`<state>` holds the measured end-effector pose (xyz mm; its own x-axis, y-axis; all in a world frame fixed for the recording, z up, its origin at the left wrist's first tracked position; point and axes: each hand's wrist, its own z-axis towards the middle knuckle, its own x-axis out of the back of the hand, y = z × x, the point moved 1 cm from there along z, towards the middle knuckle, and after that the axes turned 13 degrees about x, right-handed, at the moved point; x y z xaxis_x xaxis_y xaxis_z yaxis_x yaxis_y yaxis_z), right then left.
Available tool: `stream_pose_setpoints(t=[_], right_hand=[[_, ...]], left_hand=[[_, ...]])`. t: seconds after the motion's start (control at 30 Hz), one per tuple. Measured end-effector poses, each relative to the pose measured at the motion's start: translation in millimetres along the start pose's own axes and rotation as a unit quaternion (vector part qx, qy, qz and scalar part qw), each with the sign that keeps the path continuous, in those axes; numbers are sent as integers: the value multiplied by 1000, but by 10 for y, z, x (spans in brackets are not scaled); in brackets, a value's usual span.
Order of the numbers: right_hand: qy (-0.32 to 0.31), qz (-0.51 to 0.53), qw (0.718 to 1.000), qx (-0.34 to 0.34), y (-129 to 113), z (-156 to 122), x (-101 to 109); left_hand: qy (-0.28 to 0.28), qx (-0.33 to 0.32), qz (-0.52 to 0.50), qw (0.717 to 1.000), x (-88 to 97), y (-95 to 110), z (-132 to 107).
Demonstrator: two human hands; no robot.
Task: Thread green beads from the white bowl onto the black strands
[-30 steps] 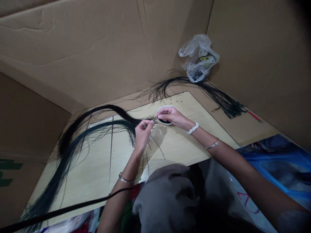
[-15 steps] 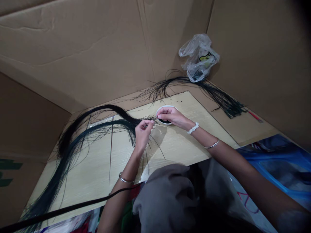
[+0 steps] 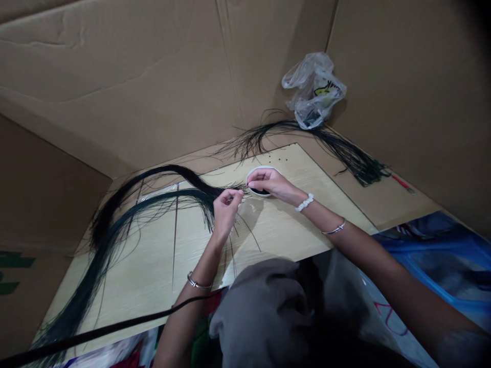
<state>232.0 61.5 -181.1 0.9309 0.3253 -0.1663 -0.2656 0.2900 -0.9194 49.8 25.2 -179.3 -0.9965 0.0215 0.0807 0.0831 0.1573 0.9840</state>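
Observation:
A long bundle of black hair strands (image 3: 126, 214) curves across a pale wooden board (image 3: 268, 230) from the lower left up to my left hand (image 3: 225, 207). My left hand pinches the end of that bundle between thumb and fingers. My right hand (image 3: 268, 183) is closed in a pinch right over a small white round dish (image 3: 255, 174) with dark contents. What it pinches is too fine to make out. Both wrists carry thin bangles, and the right also has a white beaded bracelet.
A second bundle of black strands (image 3: 345, 153) lies behind the board, under a crumpled clear plastic bag (image 3: 313, 91). Cardboard walls (image 3: 153, 76) enclose the back and both sides. Blue plastic sheeting (image 3: 433, 255) lies at the right. A black strap (image 3: 95, 335) crosses the lower left.

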Motion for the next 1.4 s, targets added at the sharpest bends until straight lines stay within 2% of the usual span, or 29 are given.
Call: stream_pose_setpoints(t=[1.4], right_hand=[[-26,51,998,-23,24,-22,-30]], left_hand=[[3,-15,-11,1000,-2,15,-6]])
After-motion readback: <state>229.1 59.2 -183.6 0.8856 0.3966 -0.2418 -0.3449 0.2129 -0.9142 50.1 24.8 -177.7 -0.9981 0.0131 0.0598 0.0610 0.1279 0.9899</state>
